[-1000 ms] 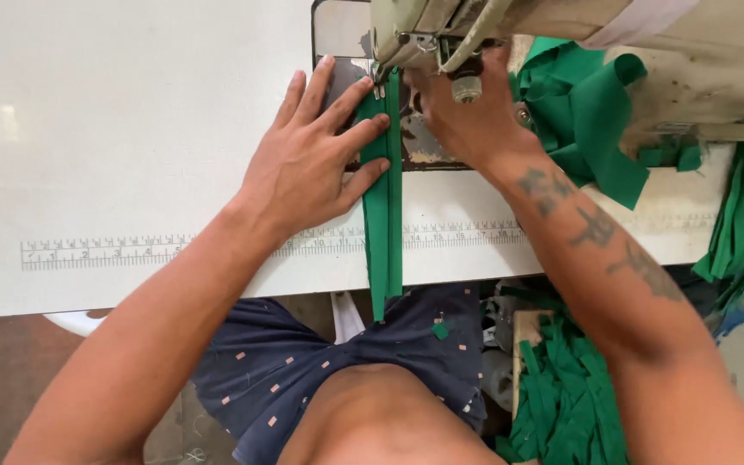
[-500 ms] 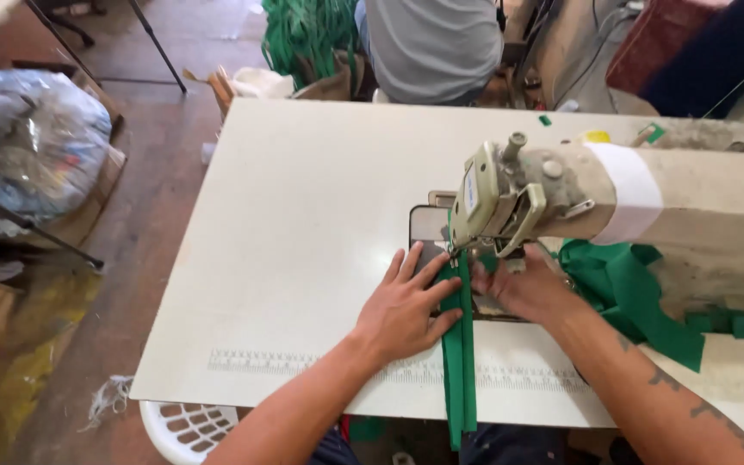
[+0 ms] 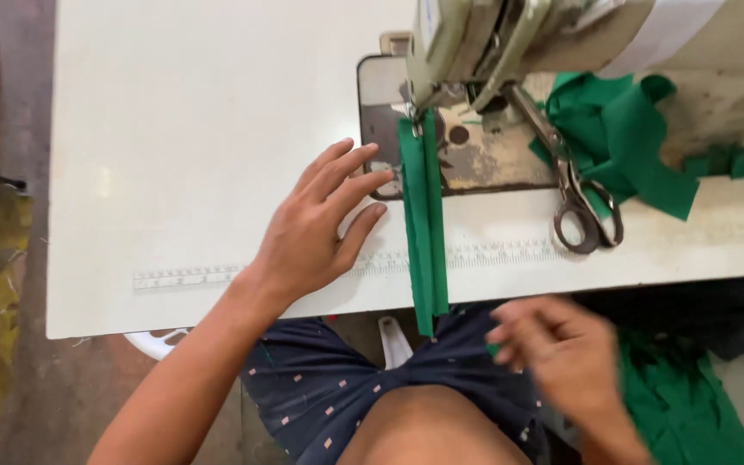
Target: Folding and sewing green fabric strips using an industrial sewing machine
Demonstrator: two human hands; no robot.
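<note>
Left hand (image 3: 316, 228): flat and unclenched on white table (image 3: 174, 129), fingertips just beside green strip (image 3: 424, 232), grasping nothing, likely steadying the feed. Green strip: under sewing machine (image 3: 492, 43) foot, hanging over near table edge. Scissors (image 3: 583, 202): lying right of strip. Right hand (image 3: 561, 353): below table edge, blurred, grip unclear; half a second ago beside the foot.

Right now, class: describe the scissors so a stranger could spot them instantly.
Start at the sewing machine on the white table. Right of its needle, beside the heaped green fabric, lie the scissors. They alone are dark metal, with two loop handles pointing toward the table edge.
</note>
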